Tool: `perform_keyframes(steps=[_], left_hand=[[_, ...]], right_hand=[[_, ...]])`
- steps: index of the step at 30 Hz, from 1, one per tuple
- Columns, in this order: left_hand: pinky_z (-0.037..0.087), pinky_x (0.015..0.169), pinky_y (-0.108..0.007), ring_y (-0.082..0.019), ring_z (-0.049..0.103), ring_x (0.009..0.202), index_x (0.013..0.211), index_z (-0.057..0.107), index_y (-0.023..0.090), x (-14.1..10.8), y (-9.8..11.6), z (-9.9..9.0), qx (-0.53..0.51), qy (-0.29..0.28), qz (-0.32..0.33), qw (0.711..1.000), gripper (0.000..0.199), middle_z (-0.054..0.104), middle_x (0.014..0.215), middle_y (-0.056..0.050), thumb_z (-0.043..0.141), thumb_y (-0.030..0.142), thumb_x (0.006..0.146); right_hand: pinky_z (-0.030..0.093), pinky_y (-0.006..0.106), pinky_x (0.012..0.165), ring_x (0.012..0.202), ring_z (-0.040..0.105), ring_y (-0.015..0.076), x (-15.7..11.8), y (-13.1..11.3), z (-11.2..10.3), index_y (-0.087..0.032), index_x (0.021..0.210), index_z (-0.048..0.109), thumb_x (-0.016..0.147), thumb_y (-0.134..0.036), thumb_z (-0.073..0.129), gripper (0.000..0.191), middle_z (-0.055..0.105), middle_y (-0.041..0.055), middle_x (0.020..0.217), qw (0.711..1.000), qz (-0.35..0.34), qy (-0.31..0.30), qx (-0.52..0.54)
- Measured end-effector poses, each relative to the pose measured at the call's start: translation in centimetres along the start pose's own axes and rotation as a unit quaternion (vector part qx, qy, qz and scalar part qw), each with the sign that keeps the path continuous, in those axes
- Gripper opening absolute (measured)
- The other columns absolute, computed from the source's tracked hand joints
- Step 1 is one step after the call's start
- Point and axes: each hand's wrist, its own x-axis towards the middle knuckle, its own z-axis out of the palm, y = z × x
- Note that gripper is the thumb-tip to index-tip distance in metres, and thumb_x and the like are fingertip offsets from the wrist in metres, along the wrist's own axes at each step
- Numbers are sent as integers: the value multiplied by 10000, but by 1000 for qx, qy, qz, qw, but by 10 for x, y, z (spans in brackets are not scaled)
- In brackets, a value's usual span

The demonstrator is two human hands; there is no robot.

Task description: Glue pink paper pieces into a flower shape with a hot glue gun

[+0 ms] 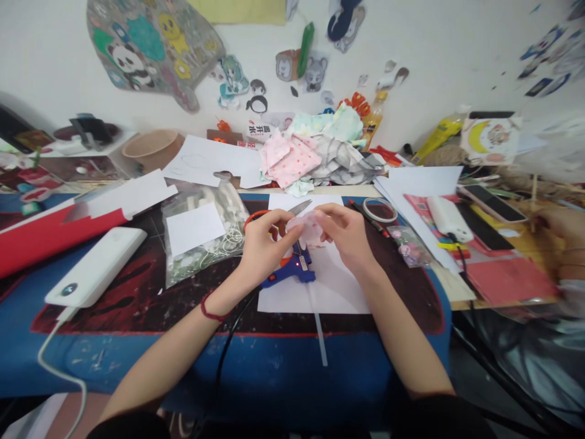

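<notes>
Between my two hands is a small piece of pale pink, see-through fabric (pixel 307 230), held up over the desk. My left hand (pixel 269 241) pinches its left side with thumb and fingers. Its right edge is in the closed fingertips of my right hand (pixel 342 230). Right below lies a blue glue gun (pixel 297 268) with a small lit light, and a clear glue stick (pixel 320 332) sticks out of its back. Under the gun is a white sheet of paper (pixel 340 292). Scissors (pixel 300 207) with orange handles lie behind my left hand, partly hidden by it.
A clear bag of white and green bits (pixel 205 244) lies to the left, beside a white power bank (pixel 95 268) with a cable. Crumpled fabric (pixel 292 158) is heaped at the back. On the right are a small bag of beads (pixel 408 247), a phone (pixel 493 203) and another person's hand (pixel 560 228).
</notes>
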Motion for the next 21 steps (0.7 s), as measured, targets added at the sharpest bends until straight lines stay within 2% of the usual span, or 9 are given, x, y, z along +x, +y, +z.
perform_keyframes(steps=[2,4,9,11,13,15,18,21], left_hand=[[413,536,-260,-102,535,615,816,691,206,0,0,1,7,-9,-2,1000,78,676,749,-4,712,272,852],[421,540,-261,-104,538,613,807,688,205,-1,0,2,17,-16,5,1000,76,677,743,-6,707,268,847],[440,575,-273,-115,556,646,825,707,203,-2,-3,3,31,-34,8,999,65,706,772,-17,707,265,845],[435,572,-274,-112,550,636,827,708,201,-2,-2,2,28,-28,6,999,61,708,777,-18,710,261,841],[427,560,-271,-107,536,618,813,697,201,-2,-2,2,23,-16,6,1000,65,688,753,-9,717,259,834],[423,550,-265,-104,531,608,801,688,203,-1,-1,2,15,-9,3,1000,74,668,731,0,720,262,832],[423,547,-262,-105,542,613,795,687,205,-1,-1,2,9,-13,0,1000,82,661,720,2,707,270,839],[421,544,-265,-106,538,604,792,690,204,-1,-4,3,19,-23,1,1000,77,675,722,-3,695,266,838]], right_hand=[[434,244,504,588,541,106,-3,1,1,-216,829,738,753,-473,840,287,663,-4,742,999,7,-34,-16],[451,252,529,624,555,119,-4,3,2,-215,810,726,744,-467,848,287,667,0,754,999,4,-32,-30],[350,237,468,514,445,86,-1,4,-2,-213,769,699,760,-444,833,267,583,-35,625,997,-29,59,-38],[326,233,457,490,424,72,2,3,-3,-208,768,689,764,-424,831,258,591,-37,637,992,-48,110,-26],[327,233,452,487,430,67,3,1,-4,-206,782,689,782,-431,813,258,625,-27,687,989,-54,133,-18],[359,238,464,508,455,74,2,0,-3,-210,817,701,797,-458,794,266,663,-10,761,994,-41,103,-22],[436,255,541,605,527,101,-1,-1,0,-219,876,721,781,-467,809,280,697,8,870,998,-26,5,-58],[470,276,622,699,570,131,-4,-1,3,-216,855,720,782,-436,817,251,678,8,842,995,-36,-39,-90]])
